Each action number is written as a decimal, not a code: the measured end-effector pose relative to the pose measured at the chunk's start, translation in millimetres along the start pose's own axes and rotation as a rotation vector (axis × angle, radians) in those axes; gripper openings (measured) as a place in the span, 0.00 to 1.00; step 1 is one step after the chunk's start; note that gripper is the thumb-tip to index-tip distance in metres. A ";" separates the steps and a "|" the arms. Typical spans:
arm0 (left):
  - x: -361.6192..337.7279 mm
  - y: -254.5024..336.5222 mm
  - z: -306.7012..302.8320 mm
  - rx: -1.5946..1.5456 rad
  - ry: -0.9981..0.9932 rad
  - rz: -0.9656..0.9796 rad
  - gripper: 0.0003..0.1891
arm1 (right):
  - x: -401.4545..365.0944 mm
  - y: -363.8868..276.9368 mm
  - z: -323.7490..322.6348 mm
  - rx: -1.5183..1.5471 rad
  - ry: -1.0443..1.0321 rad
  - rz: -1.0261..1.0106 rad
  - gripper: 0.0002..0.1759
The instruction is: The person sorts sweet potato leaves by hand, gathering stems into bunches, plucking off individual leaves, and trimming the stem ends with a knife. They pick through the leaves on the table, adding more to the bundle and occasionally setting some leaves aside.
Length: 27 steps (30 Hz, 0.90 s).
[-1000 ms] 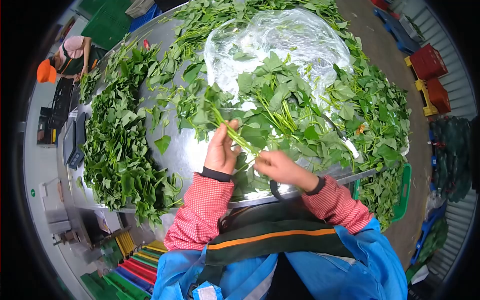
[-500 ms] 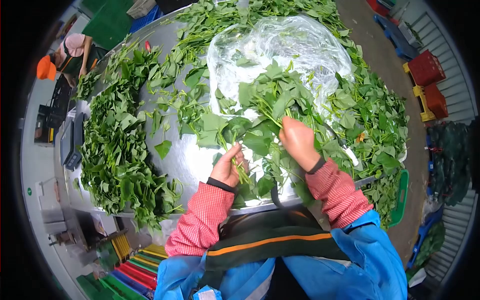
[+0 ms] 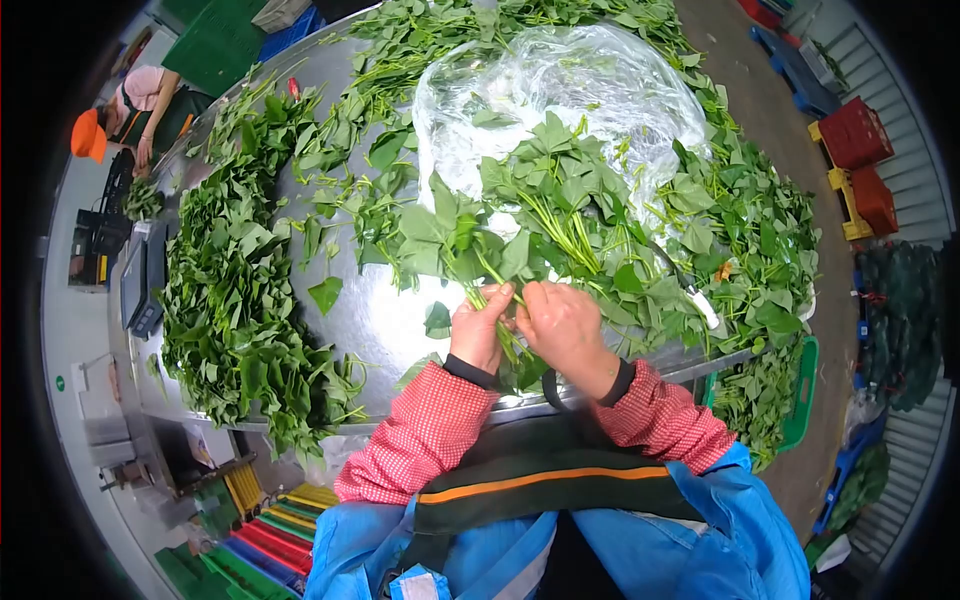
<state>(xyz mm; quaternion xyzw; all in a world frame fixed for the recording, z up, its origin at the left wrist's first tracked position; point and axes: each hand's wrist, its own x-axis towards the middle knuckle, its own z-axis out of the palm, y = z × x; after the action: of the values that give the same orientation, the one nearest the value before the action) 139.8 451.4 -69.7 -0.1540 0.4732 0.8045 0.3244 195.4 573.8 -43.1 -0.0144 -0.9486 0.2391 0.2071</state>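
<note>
My left hand [image 3: 478,328] is closed around the stems of a small bunch of leafy greens [image 3: 440,235], above the table's front edge. Right beside it, my right hand [image 3: 563,325] pinches stems at the same bunch, its fingertips touching or nearly touching my left fingers. Beyond my hands, a loose pile of leafy stems [image 3: 570,215] lies partly on a clear plastic bag [image 3: 570,75]. A knife with a white handle [image 3: 704,308] rests among the leaves to the right.
A long heap of greens [image 3: 235,290] lines the left of the metal table [image 3: 345,345]. Beyond it are a scale [image 3: 143,280] and a co-worker [image 3: 145,95]. A green crate [image 3: 803,400] with greens stands at the right edge.
My right hand has moved left and toward me, from the pile to the bunch in my left hand. My left hand has shifted slightly right. The co-worker's arm has moved.
</note>
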 end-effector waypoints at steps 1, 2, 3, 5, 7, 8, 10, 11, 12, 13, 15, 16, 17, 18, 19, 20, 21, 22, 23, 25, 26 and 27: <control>-0.3 -0.3 -0.3 0.001 0.032 -0.002 0.03 | -2.7 0.3 -3.3 -0.002 -0.065 0.017 0.08; -2.1 -1.2 1.7 -0.001 0.036 0.002 0.04 | -5.6 0.7 -7.0 -0.006 -0.131 0.033 0.08; -4.6 -2.2 5.4 -0.006 0.041 0.008 0.04 | -7.4 1.4 -10.7 0.011 -0.180 0.069 0.08; -4.5 -0.7 5.6 -0.045 0.057 0.050 0.05 | -12.6 2.4 -17.7 0.045 -0.278 0.142 0.09; 4.6 13.8 -5.6 -0.117 0.077 0.123 0.05 | -26.4 6.9 -28.7 0.154 -0.510 0.163 0.12; 14.9 22.9 -20.5 -0.125 0.030 0.214 0.06 | -32.2 9.4 -34.2 0.205 -0.628 0.171 0.14; 22.0 43.2 -35.5 -0.177 0.023 0.156 0.05 | -40.8 11.0 -40.4 0.337 -0.872 0.067 0.15; 20.1 49.0 -33.7 -0.194 0.042 0.123 0.06 | -42.9 12.5 -42.7 0.405 -0.992 0.014 0.15; 14.3 50.2 -26.4 -0.223 0.135 0.090 0.05 | -38.5 18.0 -44.0 0.376 -1.050 0.072 0.22; 14.9 45.4 -31.3 -0.213 0.077 0.055 0.06 | -30.3 26.0 -45.4 0.320 -0.835 0.089 0.21; 22.0 27.9 -48.2 -0.193 -0.039 -0.014 0.06 | -2.8 45.9 -39.6 0.148 -0.465 0.134 0.19; 23.0 21.0 -49.9 -0.202 -0.027 -0.077 0.06 | 11.9 57.0 -29.7 0.035 -0.309 0.165 0.17; 20.1 18.9 -44.4 -0.236 -0.054 -0.172 0.07 | 22.2 67.8 -17.6 -0.079 -0.202 0.138 0.15; 21.1 15.8 -43.4 -0.288 -0.115 -0.263 0.07 | 29.6 78.7 -5.4 -0.194 -0.091 0.109 0.14; 23.0 13.5 -42.6 -0.339 -0.175 -0.353 0.07 | 32.2 90.6 5.6 -0.244 -0.096 0.088 0.13; 22.6 13.0 -39.7 -0.315 -0.130 -0.407 0.08 | 37.5 92.2 8.0 -0.293 -0.103 0.070 0.13; 22.1 14.6 -42.0 -0.331 -0.143 -0.378 0.09 | 40.1 92.8 9.5 -0.343 -0.110 0.055 0.13; 22.7 16.0 -45.0 -0.351 -0.159 -0.344 0.09 | 36.3 94.2 4.2 -0.237 -0.046 0.082 0.12; 21.9 15.9 -48.1 -0.377 -0.170 -0.310 0.09 | 40.4 87.2 -7.0 -0.042 -0.064 0.215 0.12; 11.6 23.7 -38.4 -0.298 -0.170 -0.179 0.11 | 42.1 75.6 -24.8 0.352 -0.104 0.489 0.12; 4.5 27.6 -24.0 -0.221 -0.147 -0.126 0.11 | 38.7 63.4 -30.0 0.265 -0.096 0.481 0.12; -0.8 29.4 -10.5 -0.143 -0.128 -0.072 0.11 | 32.4 48.5 -29.9 0.236 -0.093 0.428 0.11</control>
<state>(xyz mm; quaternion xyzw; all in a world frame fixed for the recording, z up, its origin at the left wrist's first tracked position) 120.1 432.0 -55.0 -0.1421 0.3871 0.8321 0.3708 174.3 634.2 -29.0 -0.1797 -0.8980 0.3868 0.1081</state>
